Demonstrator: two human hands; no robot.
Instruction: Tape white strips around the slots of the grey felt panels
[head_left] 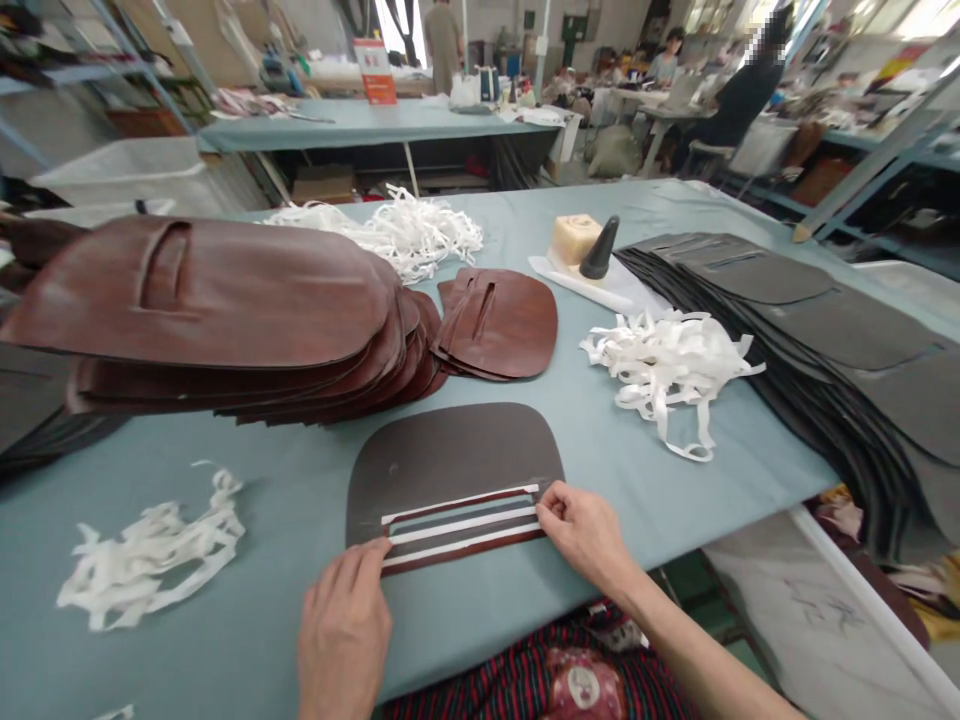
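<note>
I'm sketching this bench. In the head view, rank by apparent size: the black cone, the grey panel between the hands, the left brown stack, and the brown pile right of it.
1. Brown stack
2. Grey panel
3. Brown pile
4. Black cone
No two look alike in size.

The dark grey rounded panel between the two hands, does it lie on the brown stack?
No, the panel lies on the blue-green cloth, in front of the brown stack.

Teal-topped far table point(405, 122), bright window point(927, 18)
</note>
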